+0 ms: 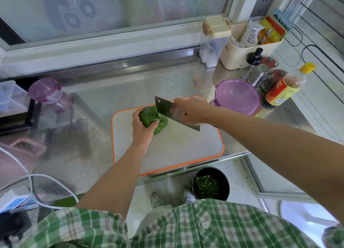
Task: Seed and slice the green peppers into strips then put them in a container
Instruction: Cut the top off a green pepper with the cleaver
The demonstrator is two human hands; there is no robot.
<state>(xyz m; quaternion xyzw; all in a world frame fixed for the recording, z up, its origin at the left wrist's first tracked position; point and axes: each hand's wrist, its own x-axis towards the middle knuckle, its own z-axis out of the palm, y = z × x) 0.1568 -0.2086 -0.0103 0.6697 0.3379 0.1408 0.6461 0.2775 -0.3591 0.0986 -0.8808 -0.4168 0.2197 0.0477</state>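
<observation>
Green pepper point(151, 118): cutting board point(167, 147), 11 o'clock; left hand point(142, 129) fingers curl round it; right hand point(193, 111) grips cleaver point(173, 112); likely light, hollow, waxy-slick; hold across shoulders, fingertips tucked

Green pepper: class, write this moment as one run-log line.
left hand grips green pepper | right hand holds cleaver, blade at pepper | on cutting board | no strips yet

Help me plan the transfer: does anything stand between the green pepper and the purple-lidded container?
Yes. The cleaver and the right hand gripping it lie between the green pepper and the purple-lidded container, which is closed.
</observation>
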